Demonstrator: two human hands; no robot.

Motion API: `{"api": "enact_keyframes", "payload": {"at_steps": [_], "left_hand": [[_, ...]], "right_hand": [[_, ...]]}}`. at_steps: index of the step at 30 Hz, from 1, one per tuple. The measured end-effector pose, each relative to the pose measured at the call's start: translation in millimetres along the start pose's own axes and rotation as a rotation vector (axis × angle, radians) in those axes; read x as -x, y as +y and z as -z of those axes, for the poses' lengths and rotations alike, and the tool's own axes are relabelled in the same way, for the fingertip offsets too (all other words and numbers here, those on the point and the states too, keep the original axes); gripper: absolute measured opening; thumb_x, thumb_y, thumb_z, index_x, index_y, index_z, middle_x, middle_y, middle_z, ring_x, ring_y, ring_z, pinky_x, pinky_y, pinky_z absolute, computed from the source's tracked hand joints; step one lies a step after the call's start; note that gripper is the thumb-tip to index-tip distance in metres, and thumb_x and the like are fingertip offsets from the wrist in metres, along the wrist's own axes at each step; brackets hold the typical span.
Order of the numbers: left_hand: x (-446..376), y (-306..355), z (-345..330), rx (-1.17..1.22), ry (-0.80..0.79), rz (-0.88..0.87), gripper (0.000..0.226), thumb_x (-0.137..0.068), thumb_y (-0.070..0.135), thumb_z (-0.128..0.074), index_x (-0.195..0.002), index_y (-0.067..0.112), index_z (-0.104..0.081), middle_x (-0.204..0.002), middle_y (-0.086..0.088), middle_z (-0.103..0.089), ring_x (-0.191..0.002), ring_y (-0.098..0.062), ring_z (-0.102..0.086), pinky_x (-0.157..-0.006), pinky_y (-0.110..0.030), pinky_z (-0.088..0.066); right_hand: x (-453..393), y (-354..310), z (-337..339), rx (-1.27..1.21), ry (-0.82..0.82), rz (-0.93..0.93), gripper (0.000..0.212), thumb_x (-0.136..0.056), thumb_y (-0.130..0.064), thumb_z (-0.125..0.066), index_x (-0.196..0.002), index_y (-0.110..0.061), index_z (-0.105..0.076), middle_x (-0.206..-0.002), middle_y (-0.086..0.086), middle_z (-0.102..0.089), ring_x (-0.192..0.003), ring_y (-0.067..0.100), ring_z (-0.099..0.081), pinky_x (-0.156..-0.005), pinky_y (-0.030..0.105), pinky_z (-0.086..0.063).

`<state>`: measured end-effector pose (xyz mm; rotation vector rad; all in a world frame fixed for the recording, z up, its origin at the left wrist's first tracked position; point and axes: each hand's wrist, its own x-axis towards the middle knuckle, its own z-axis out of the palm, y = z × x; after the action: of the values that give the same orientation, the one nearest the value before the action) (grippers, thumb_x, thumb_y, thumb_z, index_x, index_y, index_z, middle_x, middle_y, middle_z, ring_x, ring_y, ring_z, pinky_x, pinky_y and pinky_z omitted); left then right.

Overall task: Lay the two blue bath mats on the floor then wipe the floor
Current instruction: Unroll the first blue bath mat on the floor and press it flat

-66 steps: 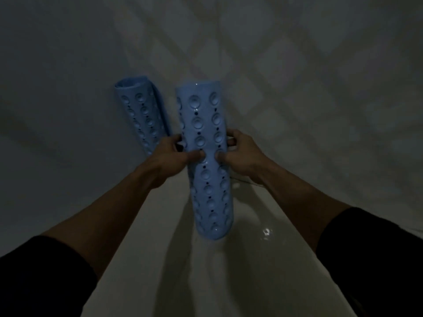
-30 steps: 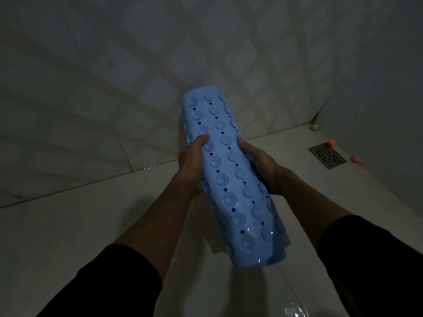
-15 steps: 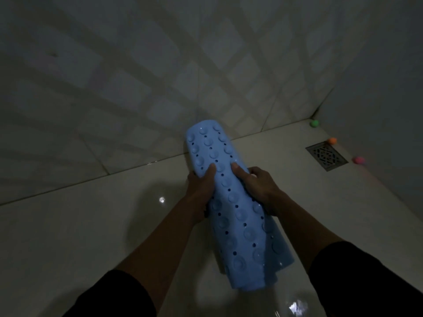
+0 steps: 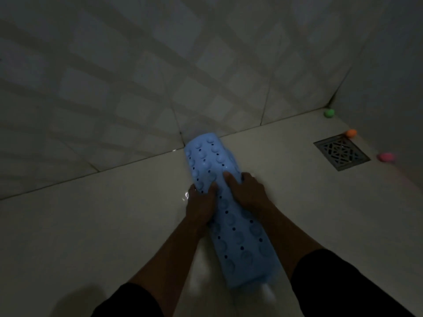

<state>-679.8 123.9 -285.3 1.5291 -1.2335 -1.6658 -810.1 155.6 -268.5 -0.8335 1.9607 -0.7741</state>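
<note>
rolled blue bath mat (image 4: 231, 211) lies low on the pale floor (image 4: 91, 225), far end at the wall base. left hand (image 4: 201, 205) and right hand (image 4: 247, 191) each hold a closed grip on the roll's sides. drain grate (image 4: 341, 152) well right of the right grip.

rolled bath mat (image 4: 231, 216) lying on the floor (image 4: 91, 225), far end at the wall (image 4: 137, 76); left hand (image 4: 201, 203) and right hand (image 4: 246, 191) on it; floor drain (image 4: 341, 152) at far right.
</note>
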Motion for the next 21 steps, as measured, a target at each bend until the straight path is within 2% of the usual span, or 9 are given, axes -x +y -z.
{"api": "enact_keyframes", "payload": {"at_steps": [2, 4, 6, 9, 11, 16, 18, 21], "left_hand": [[-4, -8, -3, -0.113, 0.049, 0.023, 0.056, -0.078, 0.066, -0.069, -0.121, 0.032, -0.062, -0.114, 0.001, -0.071, -0.098, -0.018, -0.071, -0.081, -0.038, -0.063], [-10, -20, -6, -0.218, 0.103, 0.047, 0.077, -0.063, 0.084, -0.064, -0.125, 0.039, -0.058, -0.121, 0.000, -0.068, -0.102, -0.022, -0.069, -0.087, -0.044, -0.060], [-5, -21, -8, -0.254, 0.132, 0.039, 0.077, -0.067, 0.081, -0.062, -0.131, 0.038, -0.054, -0.125, 0.004, -0.065, -0.107, -0.022, -0.066, -0.095, -0.045, -0.056], [12, -5, -13, -0.262, 0.217, 0.039, 0.073, -0.083, 0.064, -0.064, -0.142, 0.027, -0.042, -0.123, 0.009, -0.057, -0.114, -0.022, -0.061, -0.101, -0.045, -0.052], [19, -6, -16, -0.241, 0.287, 0.086, 0.076, -0.087, 0.061, -0.061, -0.147, 0.023, -0.033, -0.124, -0.001, -0.058, -0.114, -0.026, -0.061, -0.100, -0.044, -0.052], [40, -9, -14, -0.235, 0.325, 0.118, 0.072, -0.089, 0.065, -0.054, -0.146, 0.024, -0.039, -0.133, -0.010, -0.061, -0.113, -0.026, -0.064, -0.099, -0.046, -0.053], [45, -11, -9, -0.236, 0.356, 0.120, 0.067, -0.090, 0.065, -0.052, -0.143, 0.024, -0.043, -0.130, -0.012, -0.063, -0.111, -0.027, -0.064, -0.098, -0.047, -0.054], [46, -11, -2, -0.257, 0.390, 0.105, 0.061, -0.095, 0.060, -0.048, -0.140, 0.021, -0.047, -0.129, -0.013, -0.063, -0.111, -0.027, -0.063, -0.099, -0.046, -0.053]], "right_hand": [[-6, 10, -1, 0.002, -0.010, 0.020, 0.104, -0.065, -0.097, -0.028, -0.129, -0.019, -0.055, -0.121, 0.006, -0.062, -0.112, 0.028, -0.060, -0.087, 0.035, -0.049], [-7, 18, 0, 0.069, 0.026, 0.002, 0.093, -0.078, -0.087, -0.028, -0.141, -0.022, -0.044, -0.139, 0.010, -0.046, -0.131, 0.032, -0.041, -0.105, 0.044, -0.040], [-8, 21, -1, 0.178, 0.067, -0.001, 0.081, -0.088, -0.075, -0.030, -0.145, -0.019, -0.035, -0.148, 0.011, -0.033, -0.138, 0.033, -0.027, -0.110, 0.049, -0.030], [-10, 22, -5, 0.113, 0.033, 0.016, 0.082, -0.088, -0.073, -0.034, -0.145, -0.014, -0.032, -0.145, 0.016, -0.039, -0.132, 0.036, -0.036, -0.106, 0.052, -0.037], [-10, 17, -7, 0.059, 0.033, 0.016, 0.084, -0.086, -0.072, -0.040, -0.145, -0.012, -0.030, -0.143, 0.016, -0.040, -0.129, 0.037, -0.038, -0.103, 0.051, -0.039], [-6, 7, -7, 0.021, 0.037, 0.012, 0.089, -0.074, -0.076, -0.054, -0.134, -0.010, -0.043, -0.132, 0.015, -0.046, -0.123, 0.036, -0.045, -0.098, 0.050, -0.045], [-2, 5, -7, 0.035, 0.002, 0.028, 0.085, -0.074, -0.075, -0.055, -0.131, -0.014, -0.046, -0.131, 0.014, -0.045, -0.124, 0.036, -0.043, -0.100, 0.051, -0.044], [3, 0, -13, 0.004, -0.039, 0.028, 0.076, -0.079, -0.069, -0.051, -0.135, -0.019, -0.042, -0.135, 0.016, -0.045, -0.125, 0.039, -0.042, -0.102, 0.053, -0.040]]}}
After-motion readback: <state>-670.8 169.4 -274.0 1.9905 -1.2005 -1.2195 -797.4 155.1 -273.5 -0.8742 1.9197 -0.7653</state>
